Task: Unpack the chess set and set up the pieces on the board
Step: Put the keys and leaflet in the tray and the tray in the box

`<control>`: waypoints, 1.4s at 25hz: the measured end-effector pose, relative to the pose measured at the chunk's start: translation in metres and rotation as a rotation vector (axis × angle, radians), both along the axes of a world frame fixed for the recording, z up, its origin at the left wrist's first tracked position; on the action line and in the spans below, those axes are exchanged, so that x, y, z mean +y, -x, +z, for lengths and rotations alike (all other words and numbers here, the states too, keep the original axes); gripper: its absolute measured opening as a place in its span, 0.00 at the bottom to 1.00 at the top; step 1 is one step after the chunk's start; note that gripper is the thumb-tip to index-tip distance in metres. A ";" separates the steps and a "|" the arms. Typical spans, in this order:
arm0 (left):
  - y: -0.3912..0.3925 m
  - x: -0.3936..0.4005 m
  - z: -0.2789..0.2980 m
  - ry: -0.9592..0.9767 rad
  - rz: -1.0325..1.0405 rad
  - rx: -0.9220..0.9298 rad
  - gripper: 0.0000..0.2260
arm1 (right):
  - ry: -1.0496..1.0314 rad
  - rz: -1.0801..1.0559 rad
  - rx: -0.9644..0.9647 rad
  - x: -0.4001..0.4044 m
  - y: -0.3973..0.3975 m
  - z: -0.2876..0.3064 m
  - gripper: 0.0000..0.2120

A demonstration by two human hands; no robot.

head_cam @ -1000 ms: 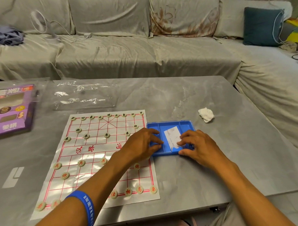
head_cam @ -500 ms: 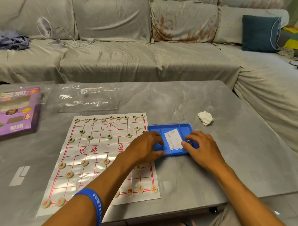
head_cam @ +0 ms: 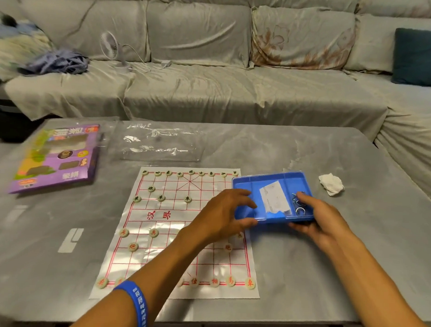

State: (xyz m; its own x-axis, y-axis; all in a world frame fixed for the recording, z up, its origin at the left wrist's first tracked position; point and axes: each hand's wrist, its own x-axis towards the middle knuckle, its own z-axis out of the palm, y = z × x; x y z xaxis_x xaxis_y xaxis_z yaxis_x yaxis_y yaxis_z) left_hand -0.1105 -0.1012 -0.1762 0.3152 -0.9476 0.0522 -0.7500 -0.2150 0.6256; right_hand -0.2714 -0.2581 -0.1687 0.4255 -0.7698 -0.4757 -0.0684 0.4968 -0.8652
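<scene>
Chess pieces (head_cam: pixel 161 198) sit on the paper board (head_cam: pixel 173 220), which lies flat on the desk (head_cam: pixel 353 253) at centre frame: dark-lettered ones along the far rows, red-lettered ones along the near rows, some hidden under the left forearm.

At far left of the desk lies a purple box (head_cam: pixel 58 158), blurred. Right of it, at the far side, lies a clear plastic bag (head_cam: pixel 159 144). A blue wristband (head_cam: pixel 133 304) circles the left forearm at the bottom of the frame.

Left hand (head_cam: pixel 223 216) reaches across the board's right half; its curled fingers and thumb grip the left edge of the blue tray (head_cam: pixel 243 186). The tray is just beside the board's upper right corner, overlapping its right edge, and appears tilted, near side raised. Inside it lie a white slip of paper (head_cam: pixel 273 196) and some small metal rings (head_cam: pixel 298 205). Right hand (head_cam: pixel 322 219) holds the tray's near right corner, thumb on the rim, fingers under it.

Right of the tray, a crumpled tissue (head_cam: pixel 331 184) lies on the desk. A grey sofa (head_cam: pixel 212 85) with a small fan (head_cam: pixel 110 46) fills the upper frame.
</scene>
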 end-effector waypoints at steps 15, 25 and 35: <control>-0.310 0.251 -0.009 -0.433 0.893 -0.570 0.32 | -0.018 0.240 -0.117 0.132 -0.141 0.022 0.08; -0.294 0.259 -0.005 -0.260 0.739 -0.672 0.10 | -0.016 0.269 -0.109 0.159 -0.167 0.012 0.06; -0.211 0.256 0.012 -0.384 0.734 -0.413 0.05 | -0.079 0.409 -0.101 0.208 -0.154 0.003 0.08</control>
State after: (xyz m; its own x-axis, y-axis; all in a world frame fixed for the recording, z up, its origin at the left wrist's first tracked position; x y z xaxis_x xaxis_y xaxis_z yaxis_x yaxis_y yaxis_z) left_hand 0.1000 0.1545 -0.1639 0.8699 -0.4928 0.0177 -0.4909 -0.8620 0.1267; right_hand -0.1175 -0.0500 -0.1654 0.7356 -0.4908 -0.4669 -0.1907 0.5114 -0.8379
